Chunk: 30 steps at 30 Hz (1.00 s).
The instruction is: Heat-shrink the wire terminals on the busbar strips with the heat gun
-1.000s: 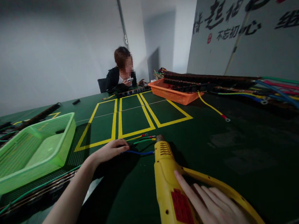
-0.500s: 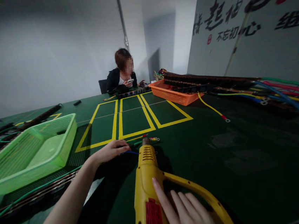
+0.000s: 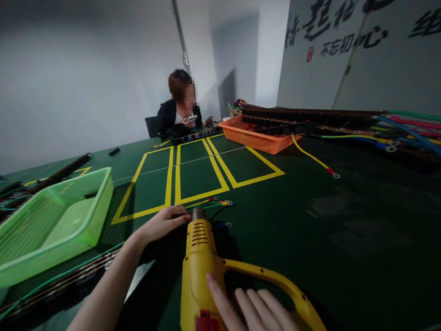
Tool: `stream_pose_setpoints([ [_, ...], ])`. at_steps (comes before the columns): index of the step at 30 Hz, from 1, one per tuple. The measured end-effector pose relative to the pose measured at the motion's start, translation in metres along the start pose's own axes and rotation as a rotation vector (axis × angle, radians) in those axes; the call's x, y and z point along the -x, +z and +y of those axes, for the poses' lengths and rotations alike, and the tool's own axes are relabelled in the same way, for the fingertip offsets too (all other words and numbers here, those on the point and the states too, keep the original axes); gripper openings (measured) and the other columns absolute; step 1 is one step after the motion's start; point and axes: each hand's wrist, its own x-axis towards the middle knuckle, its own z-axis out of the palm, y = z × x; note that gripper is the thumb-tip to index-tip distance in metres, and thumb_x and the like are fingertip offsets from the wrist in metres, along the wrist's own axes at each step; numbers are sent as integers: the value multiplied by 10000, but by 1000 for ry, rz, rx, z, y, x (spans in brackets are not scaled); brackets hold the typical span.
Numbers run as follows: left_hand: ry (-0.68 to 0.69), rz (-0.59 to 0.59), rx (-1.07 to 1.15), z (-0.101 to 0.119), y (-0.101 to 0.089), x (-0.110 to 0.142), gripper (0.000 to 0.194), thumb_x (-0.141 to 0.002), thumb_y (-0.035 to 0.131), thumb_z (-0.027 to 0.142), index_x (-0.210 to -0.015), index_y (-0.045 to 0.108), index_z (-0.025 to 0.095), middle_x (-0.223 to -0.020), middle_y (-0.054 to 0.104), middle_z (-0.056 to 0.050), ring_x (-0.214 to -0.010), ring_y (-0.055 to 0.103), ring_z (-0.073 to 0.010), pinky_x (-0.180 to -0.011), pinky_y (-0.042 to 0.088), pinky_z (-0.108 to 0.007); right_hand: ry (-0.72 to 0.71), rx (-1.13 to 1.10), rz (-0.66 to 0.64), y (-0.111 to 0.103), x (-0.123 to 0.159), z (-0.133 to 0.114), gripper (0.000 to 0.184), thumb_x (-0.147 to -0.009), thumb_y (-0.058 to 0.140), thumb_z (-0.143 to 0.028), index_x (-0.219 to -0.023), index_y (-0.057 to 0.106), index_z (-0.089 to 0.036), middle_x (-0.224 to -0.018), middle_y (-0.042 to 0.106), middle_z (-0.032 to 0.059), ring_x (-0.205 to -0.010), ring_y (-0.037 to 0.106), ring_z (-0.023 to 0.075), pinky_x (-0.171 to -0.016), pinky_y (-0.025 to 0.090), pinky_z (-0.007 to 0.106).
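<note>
A yellow heat gun [image 3: 200, 264] is gripped by my right hand [image 3: 258, 315], with the index finger laid along its body. Its metal nozzle points away from me, close beside my left hand [image 3: 165, 222]. The left fingers are closed over a bundle of wires, whose gripped part is hidden. Beyond the nozzle emerge a yellow wire with a red-sleeved ring terminal [image 3: 213, 199], a green wire [image 3: 211, 206] ending in a ring terminal, and a blue-sleeved ring terminal [image 3: 226, 225].
A green basket [image 3: 102, 197] stands left, near dark wired strips [image 3: 86, 269]. An orange basket [image 3: 257, 142] at back right bears long dark strips with coloured wires [image 3: 428, 140]. Yellow tape [image 3: 203, 194] marks the green table. Across it sits a person [image 3: 169, 118] holding a phone.
The heat gun has shifted left in my right hand, its nozzle now nearer my left fingers. More of the wire ends shows to its right. My left hand stays almost in place.
</note>
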Motion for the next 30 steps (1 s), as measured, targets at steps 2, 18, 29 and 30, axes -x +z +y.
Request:
stream_pose_setpoints([
  [2, -8, 21, -16, -2, 1, 1, 418, -869, 420, 517, -942, 643, 172, -1012, 640, -48, -980, 576, -210, -914, 425, -299, 1, -39, 12, 0, 0, 6, 588, -870, 232, -157, -1457, 241, -121, -896, 660, 60, -793, 621, 170, -765, 439, 312],
  [18, -64, 175, -128, -8, 7, 6, 522, -855, 451, 548, -1223, 567, 197, -1269, 565, -82, -1083, 567, -245, -938, 430, -336, 58, -144, 17, -22, 1, 58, 801, -888, 169, -623, -1456, 174, -59, -911, 687, 61, -789, 651, 173, -724, 463, 297],
  [29, -56, 178, -84, -10, 9, 4, 542, -879, 388, 560, -1218, 575, 179, -1262, 570, -79, -1132, 538, -242, -980, 404, -336, -15, -4, -57, -4, 8, 33, 631, -826, 281, -126, -1452, 222, -83, -932, 672, 75, -810, 632, 180, -756, 459, 318],
  [30, -50, 175, -72, -10, 9, 4, 544, -874, 398, 562, -1218, 574, 179, -1261, 569, -80, -1130, 538, -242, -971, 412, -332, -22, 0, -40, -2, 7, 28, 623, -827, 277, -127, -1447, 238, -75, -917, 671, 79, -796, 630, 183, -747, 461, 320],
])
